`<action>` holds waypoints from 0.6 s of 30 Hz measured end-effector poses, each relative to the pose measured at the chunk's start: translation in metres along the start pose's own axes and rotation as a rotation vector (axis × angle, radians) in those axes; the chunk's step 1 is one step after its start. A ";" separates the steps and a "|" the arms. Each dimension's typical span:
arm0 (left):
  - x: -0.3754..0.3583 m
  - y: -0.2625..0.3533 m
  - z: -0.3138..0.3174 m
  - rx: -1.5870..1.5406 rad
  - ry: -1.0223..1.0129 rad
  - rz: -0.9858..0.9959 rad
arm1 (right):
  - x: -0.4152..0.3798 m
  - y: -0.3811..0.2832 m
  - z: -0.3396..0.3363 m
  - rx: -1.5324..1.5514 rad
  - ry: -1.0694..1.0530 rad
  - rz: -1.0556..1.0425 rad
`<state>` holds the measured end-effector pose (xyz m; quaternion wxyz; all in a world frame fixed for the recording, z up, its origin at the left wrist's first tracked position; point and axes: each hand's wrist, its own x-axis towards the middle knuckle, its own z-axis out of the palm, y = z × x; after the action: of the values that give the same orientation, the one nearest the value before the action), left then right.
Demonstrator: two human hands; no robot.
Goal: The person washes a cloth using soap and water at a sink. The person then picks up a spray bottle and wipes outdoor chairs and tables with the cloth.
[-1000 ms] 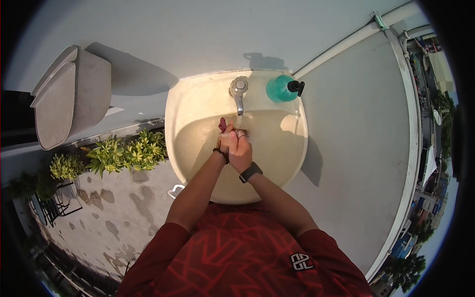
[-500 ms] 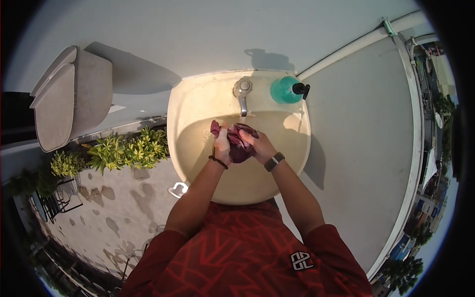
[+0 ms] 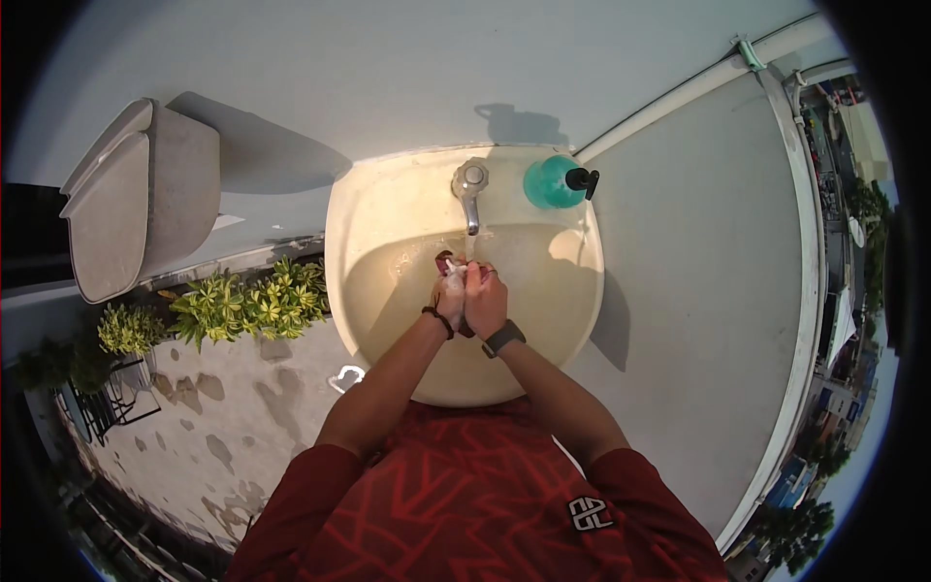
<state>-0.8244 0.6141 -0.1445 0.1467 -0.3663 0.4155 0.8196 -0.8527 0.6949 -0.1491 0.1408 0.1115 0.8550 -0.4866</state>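
Note:
My left hand and my right hand are pressed together over the basin of a cream sink. Both squeeze a small dark red cloth, of which only a bit shows above my fingers. The hands sit just below the metal tap. A black band is on my left wrist and a dark watch on my right wrist.
A teal soap dispenser with a black pump stands on the sink rim right of the tap. A grey wall box hangs at the left. Green plants grow below it. A white pipe runs along the wall.
Half a second ago the cloth was spread open between my parted hands. Now both hands have closed together around it, bunching it under the tap.

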 end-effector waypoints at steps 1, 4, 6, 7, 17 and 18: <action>-0.012 0.002 0.002 0.122 0.051 0.038 | 0.003 0.008 -0.004 0.052 -0.021 0.044; 0.001 0.001 -0.007 0.146 0.111 0.026 | -0.011 0.003 0.001 0.067 -0.048 0.068; 0.027 0.000 -0.026 -0.045 0.146 -0.083 | -0.037 -0.016 0.013 -0.003 -0.078 0.039; 0.034 -0.003 -0.036 -0.136 0.166 -0.142 | -0.046 -0.018 0.016 -0.035 -0.094 0.031; -0.035 0.076 -0.013 -0.919 0.070 -0.186 | -0.012 0.015 -0.073 0.941 -0.528 0.347; -0.032 0.064 -0.019 -0.785 0.053 -0.296 | 0.004 0.026 -0.072 1.016 -0.470 0.371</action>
<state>-0.8282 0.5620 -0.0920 0.1016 -0.4709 0.0183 0.8761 -0.8575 0.7701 -0.1366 0.3382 0.2021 0.4269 -0.8139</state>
